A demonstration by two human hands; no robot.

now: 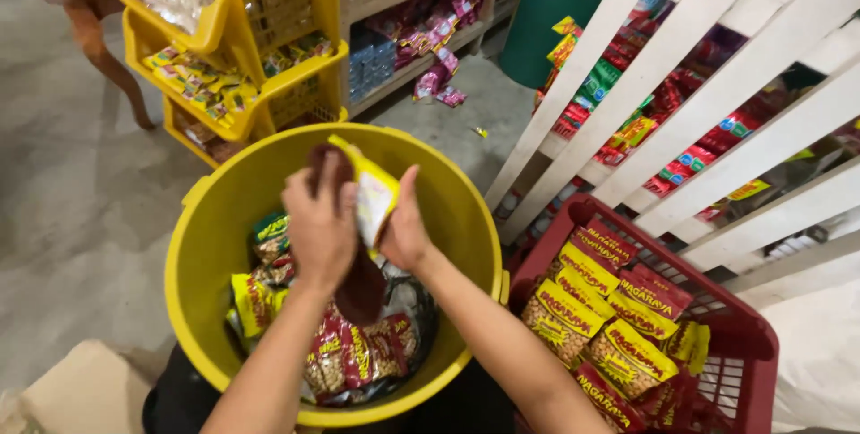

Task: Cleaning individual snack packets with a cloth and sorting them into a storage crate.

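Over a big yellow bucket [211, 210], my left hand [318, 226] grips a dark brown cloth [361, 286] that hangs down into it. My right hand [405, 230] holds a small yellow and white snack packet [373, 192], pressed against the cloth. Inside the bucket lie several red and yellow snack packets [349, 358] and some crumpled clear plastic.
A red plastic basket [743, 344] at the right holds several red and yellow nut packets [618, 309]. White wooden slats [717, 85] front shelves of packets. Yellow stacked bins [269, 49], a wooden shelf, a green drum [555, 4] and a cardboard box [81, 394] stand around.
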